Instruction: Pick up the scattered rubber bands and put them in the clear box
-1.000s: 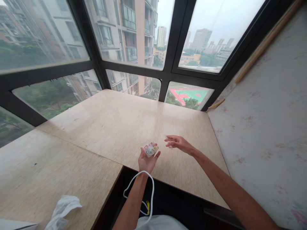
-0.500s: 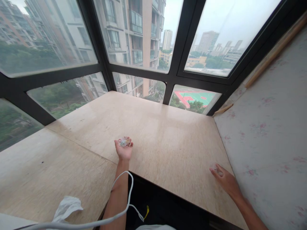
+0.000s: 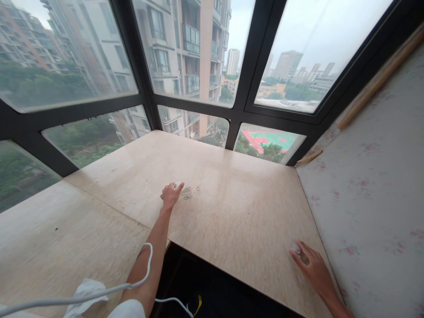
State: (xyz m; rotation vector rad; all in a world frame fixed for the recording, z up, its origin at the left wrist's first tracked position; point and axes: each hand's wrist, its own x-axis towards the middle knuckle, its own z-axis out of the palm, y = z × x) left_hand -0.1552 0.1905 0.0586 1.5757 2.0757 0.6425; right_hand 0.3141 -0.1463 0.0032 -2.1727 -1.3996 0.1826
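Note:
My left hand [image 3: 170,196] is turned palm-down over the stone ledge [image 3: 225,212], its fingers closed round a small clear container [image 3: 178,183], mostly hidden. Just right of that hand lies a small heap of thin coloured rubber bands [image 3: 187,193]. One reddish rubber band [image 3: 198,188] rests apart from the heap. Near the right wall, my right hand [image 3: 311,263] pinches a small clear piece [image 3: 296,248] between thumb and fingers, above the ledge. Its exact kind is too blurred to make out.
A white cable [image 3: 82,301] crosses over my left forearm. Crumpled white tissue [image 3: 88,291] lies at lower left. Dark-framed windows [image 3: 233,128] border the ledge, and a papered wall [image 3: 371,212] rises on the right. A dark gap opens below the front edge.
My left hand has turned from palm-up to palm-down. The rubber bands that were in its palm now lie on the ledge. My right hand has shifted slightly lower in view.

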